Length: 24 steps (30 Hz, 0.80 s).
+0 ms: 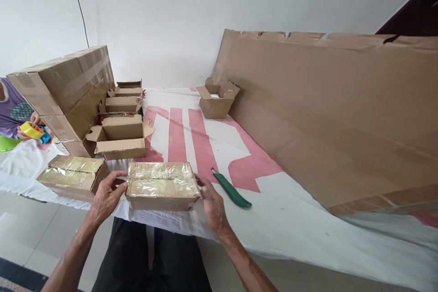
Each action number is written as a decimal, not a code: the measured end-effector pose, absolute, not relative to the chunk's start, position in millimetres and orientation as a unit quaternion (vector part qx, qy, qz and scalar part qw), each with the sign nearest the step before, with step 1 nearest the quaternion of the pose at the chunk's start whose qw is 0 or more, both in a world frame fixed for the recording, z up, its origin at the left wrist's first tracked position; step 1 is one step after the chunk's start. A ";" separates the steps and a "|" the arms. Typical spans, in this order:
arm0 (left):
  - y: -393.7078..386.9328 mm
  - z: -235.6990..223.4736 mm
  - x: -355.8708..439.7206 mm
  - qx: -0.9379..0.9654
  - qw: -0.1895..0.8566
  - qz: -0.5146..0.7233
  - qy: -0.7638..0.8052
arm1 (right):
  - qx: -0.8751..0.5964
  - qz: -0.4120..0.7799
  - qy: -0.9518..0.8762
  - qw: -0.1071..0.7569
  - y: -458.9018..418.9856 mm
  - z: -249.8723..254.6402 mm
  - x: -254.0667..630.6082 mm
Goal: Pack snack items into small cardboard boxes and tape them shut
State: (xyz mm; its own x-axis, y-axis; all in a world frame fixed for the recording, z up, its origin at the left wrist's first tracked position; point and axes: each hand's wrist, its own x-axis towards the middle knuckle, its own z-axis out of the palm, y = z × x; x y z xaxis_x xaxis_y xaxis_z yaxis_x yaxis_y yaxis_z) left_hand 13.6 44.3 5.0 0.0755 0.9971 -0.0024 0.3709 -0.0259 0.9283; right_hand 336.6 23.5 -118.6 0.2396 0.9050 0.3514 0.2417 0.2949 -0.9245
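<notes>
Between my two hands is a closed cardboard box [162, 187], its top covered with shiny clear tape, at the front edge of the cloth-covered table. My left hand [108, 194] grips its left end, thumb and fingers at the corner. At the opposite end, my right hand [212, 200] holds the box's right side, its fingers partly hidden behind it. A second taped box [73, 175] sits just left of my left hand. To the right of my right hand lies a green utility knife [232, 190] with its tip pointing away from me.
Open cardboard boxes [121, 139] stand in a row behind, beside stacked sealed cartons [65, 86]. Another open box [217, 102] rests near a large cardboard sheet [325, 114] leaning along the right. At far left, another person's hand [35, 118] is by a yellow tape roll [31, 130].
</notes>
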 end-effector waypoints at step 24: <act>37.8 8.2 25.8 0.642 0.288 0.356 0.615 | -0.516 0.078 -0.758 0.391 41.6 -45.0 323.1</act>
